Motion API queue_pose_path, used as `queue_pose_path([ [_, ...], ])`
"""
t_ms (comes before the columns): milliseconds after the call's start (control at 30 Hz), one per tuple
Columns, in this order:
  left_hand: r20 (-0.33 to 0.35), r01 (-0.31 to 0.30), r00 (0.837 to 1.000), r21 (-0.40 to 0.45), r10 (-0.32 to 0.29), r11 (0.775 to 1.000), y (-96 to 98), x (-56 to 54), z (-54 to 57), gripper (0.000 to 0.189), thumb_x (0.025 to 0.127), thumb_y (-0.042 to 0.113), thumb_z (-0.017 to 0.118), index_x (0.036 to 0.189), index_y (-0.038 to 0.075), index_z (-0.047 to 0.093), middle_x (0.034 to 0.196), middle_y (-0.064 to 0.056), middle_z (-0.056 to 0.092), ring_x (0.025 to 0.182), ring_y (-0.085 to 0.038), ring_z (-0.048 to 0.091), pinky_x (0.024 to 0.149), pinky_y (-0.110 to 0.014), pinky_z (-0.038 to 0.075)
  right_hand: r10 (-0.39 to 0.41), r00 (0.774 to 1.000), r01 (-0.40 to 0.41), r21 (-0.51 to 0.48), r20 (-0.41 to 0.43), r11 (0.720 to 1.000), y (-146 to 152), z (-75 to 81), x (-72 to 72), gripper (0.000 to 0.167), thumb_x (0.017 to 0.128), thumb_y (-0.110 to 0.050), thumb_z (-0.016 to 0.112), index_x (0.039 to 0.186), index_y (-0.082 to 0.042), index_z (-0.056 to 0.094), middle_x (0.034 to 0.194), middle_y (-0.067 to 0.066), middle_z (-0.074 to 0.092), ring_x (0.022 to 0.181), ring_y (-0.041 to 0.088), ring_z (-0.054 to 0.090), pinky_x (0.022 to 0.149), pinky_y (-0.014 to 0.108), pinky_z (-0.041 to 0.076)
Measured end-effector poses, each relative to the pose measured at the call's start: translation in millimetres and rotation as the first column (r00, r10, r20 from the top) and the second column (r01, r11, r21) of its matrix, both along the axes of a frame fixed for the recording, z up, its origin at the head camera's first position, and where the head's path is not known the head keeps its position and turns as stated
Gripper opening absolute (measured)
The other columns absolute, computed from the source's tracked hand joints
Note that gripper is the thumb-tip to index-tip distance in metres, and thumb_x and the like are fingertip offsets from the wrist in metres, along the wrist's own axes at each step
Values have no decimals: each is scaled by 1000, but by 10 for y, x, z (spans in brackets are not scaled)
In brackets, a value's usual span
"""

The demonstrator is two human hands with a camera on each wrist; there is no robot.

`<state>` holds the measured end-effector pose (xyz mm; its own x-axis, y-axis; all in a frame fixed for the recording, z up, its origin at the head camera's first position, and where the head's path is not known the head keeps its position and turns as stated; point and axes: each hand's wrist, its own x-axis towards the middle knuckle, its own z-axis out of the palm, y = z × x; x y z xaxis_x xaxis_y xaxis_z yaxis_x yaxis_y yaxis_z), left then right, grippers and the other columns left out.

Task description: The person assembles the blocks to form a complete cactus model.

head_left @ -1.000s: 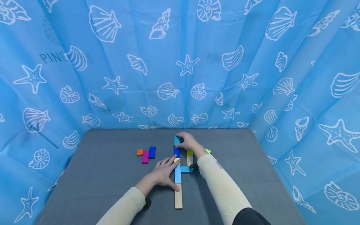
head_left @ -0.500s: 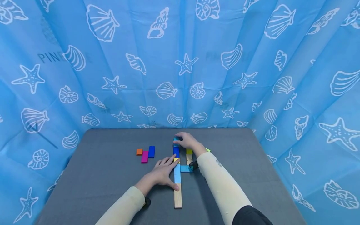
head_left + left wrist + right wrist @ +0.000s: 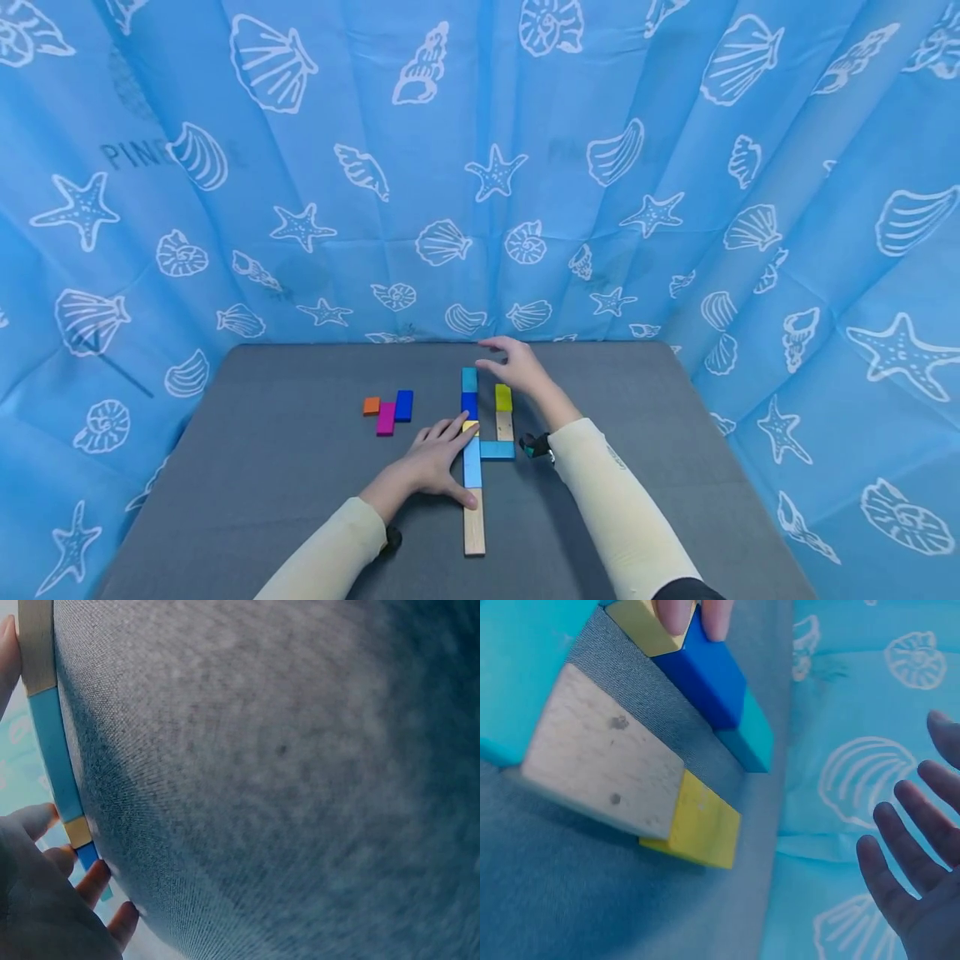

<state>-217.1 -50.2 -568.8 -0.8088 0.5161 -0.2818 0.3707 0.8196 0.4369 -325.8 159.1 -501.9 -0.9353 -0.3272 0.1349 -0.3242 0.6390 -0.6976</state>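
Block row [image 3: 472,460]: five pieces end to end on a grey table [image 3: 300,483], long axis running straight away from the person.

Head view. Order, near to far: wood block [image 3: 474,529], light blue block [image 3: 472,472], small yellow block [image 3: 471,427], dark blue block [image 3: 469,403], teal block [image 3: 469,380]. Right-side branch: turquoise crosspiece [image 3: 497,451], long axis left to right, one end against the row; short wood block [image 3: 505,427] at its far edge, pointing away, parallel to the row; yellow-green block [image 3: 503,397] continuing that line. Left of the row: orange block [image 3: 371,406], magenta block [image 3: 386,419], royal blue block [image 3: 404,405], grouped close together. Left hand [image 3: 433,464]: fingers spread, thumb at the wood block, fingertips at the small yellow and dark blue pieces. Right hand [image 3: 519,367]: thumb and fingers apart, just beside the teal block. Behind: blue curtain [image 3: 480,275], white shell and starfish print.

Left wrist view. Row slants along the left edge, wood end uppermost; left thumb beside the wood, fingers separated near the yellow and blue pieces.

Right wrist view. Short wood block, two dark spots, meets the yellow-green block; two left fingertips at the yellow and dark blue joint; right hand's fingers fanned, apart from the blocks
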Motion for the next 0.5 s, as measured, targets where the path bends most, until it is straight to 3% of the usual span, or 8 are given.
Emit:
queue_pose_path([
  [233,6,-4,1000,3,4,1000,-7,25,16,123,62,79,77,162,33,21,171,1,8,153,-35,17,118,-65,19,-48,998,48,-9,-34,999,168,32,247,42,94,-22,74,133,-10,66,132,11,66,120,31,63,98,50,53],
  [500,11,-4,1000,0,4,1000,9,17,35,124,62,80,76,162,33,21,172,1,7,153,-35,16,119,-65,17,-129,989,126,-36,-79,991,442,-83,516,45,90,-15,78,131,-3,65,130,14,67,116,32,64,94,50,54],
])
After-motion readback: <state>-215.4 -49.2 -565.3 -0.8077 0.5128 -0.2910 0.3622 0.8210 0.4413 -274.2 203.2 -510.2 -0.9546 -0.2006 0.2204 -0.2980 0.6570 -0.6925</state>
